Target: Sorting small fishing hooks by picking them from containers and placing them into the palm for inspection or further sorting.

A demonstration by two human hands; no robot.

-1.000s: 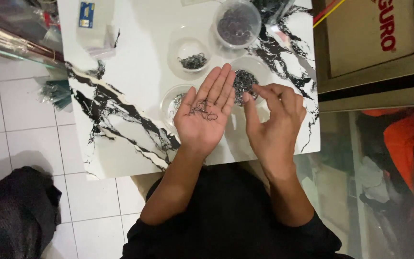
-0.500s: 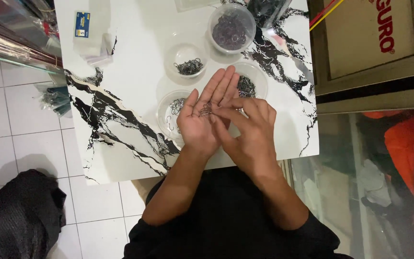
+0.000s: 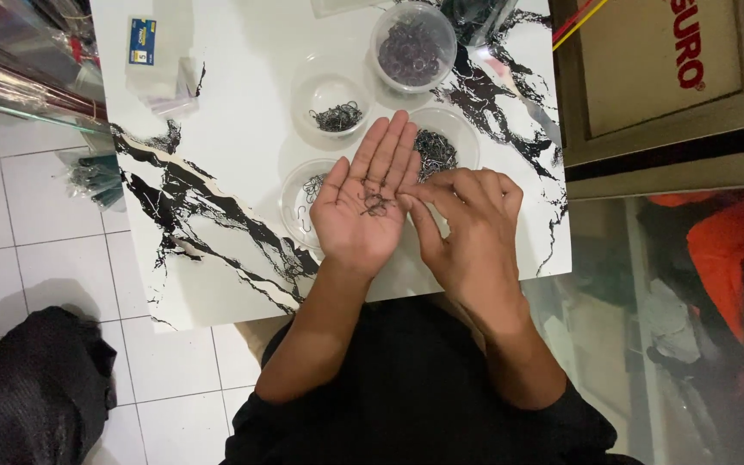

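Observation:
My left hand (image 3: 361, 207) lies palm up over the white marble-patterned table (image 3: 217, 129), fingers straight, with a small tangle of dark wire hooks (image 3: 375, 203) resting on the palm. My right hand (image 3: 467, 226) sits just to the right of it, thumb and forefinger pinched together at the edge of the left palm near the hooks; whether a hook is between them I cannot tell. Under and around the hands stand clear round tubs of small dark metal pieces: one (image 3: 304, 198) by the left thumb, one (image 3: 447, 146) behind the fingertips.
Two more clear tubs (image 3: 332, 96) (image 3: 412, 45) of dark pieces stand farther back. A stack of small clear bags with a blue card (image 3: 155, 65) lies at the table's back left. A wooden cabinet (image 3: 673, 77) is to the right. White floor tiles and dark cloth (image 3: 27, 387) lie left.
My right hand moved from beside the left hand onto the palm, then drew back to its right edge with fingers pinched. The hook pile looks smaller and more bunched.

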